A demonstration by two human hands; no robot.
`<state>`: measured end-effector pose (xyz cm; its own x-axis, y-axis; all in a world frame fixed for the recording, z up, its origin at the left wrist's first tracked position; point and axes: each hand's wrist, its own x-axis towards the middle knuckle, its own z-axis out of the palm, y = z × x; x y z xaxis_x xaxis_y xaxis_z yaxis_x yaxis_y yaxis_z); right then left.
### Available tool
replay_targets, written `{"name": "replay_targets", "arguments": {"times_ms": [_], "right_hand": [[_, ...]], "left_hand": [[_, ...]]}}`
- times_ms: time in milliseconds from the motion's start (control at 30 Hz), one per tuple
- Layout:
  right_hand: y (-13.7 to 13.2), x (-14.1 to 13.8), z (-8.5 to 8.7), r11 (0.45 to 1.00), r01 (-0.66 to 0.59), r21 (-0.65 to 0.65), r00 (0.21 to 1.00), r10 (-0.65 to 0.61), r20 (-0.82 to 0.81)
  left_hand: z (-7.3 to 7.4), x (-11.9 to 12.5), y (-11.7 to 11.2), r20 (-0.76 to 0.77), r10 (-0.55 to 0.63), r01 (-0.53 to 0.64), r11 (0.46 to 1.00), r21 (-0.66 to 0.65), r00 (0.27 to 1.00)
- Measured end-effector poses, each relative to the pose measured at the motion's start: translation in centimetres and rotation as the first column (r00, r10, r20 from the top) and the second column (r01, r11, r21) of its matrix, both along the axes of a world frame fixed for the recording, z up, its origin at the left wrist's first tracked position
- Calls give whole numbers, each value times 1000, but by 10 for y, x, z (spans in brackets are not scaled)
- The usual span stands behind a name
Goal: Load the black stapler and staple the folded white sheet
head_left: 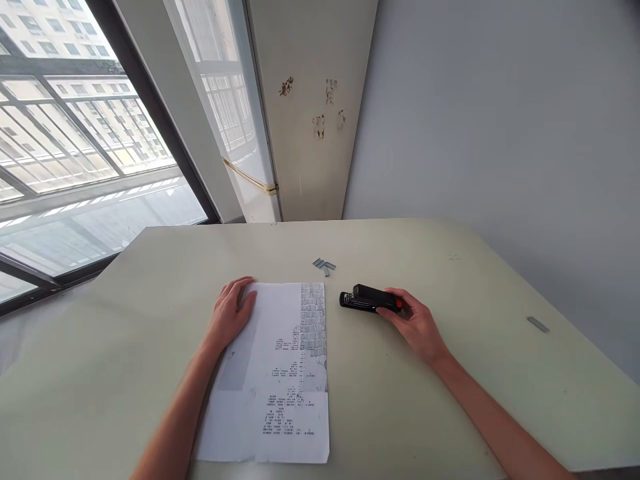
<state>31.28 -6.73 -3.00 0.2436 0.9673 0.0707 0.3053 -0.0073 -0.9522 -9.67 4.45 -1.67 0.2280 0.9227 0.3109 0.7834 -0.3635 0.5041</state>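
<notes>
A printed sheet of paper (pixel 280 373) lies on the table, its upper right edge covered with rows of staples (pixel 313 320). My left hand (pixel 233 310) rests flat at the sheet's upper left edge, fingers stretched out. In my right hand (pixel 413 323) is a black stapler (pixel 370 299) with a red spot near its rear end. My fingers and thumb grip that rear end, and the stapler's front points left toward the paper, a little apart from it. Whether more sheets lie under the top one, I cannot tell.
Several strips of staples (pixel 324 265) lie in a small pile beyond the paper. Another staple strip (pixel 538 325) lies far right on the pale table (pixel 400 253). A grey wall (pixel 500 120) borders the right side, a window (pixel 75 133) the left, and a scuffed cabinet side (pixel 310 167) stands behind.
</notes>
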Motion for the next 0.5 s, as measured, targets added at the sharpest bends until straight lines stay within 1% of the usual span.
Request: {"name": "replay_targets", "arguments": {"times_ms": [100, 233, 500], "right_hand": [[-5, -2, 4, 1000, -3, 6, 1000, 3, 9], [-4, -7, 8, 999, -40, 11, 999, 40, 36], [-3, -6, 6, 997, -71, -3, 986, 71, 154]], "left_hand": [[2, 1, 1, 7, 27, -27, 1000, -3, 1000], [1, 0, 3, 12, 70, -70, 998, -6, 997], [0, -1, 3, 9, 79, -79, 997, -5, 997]]}}
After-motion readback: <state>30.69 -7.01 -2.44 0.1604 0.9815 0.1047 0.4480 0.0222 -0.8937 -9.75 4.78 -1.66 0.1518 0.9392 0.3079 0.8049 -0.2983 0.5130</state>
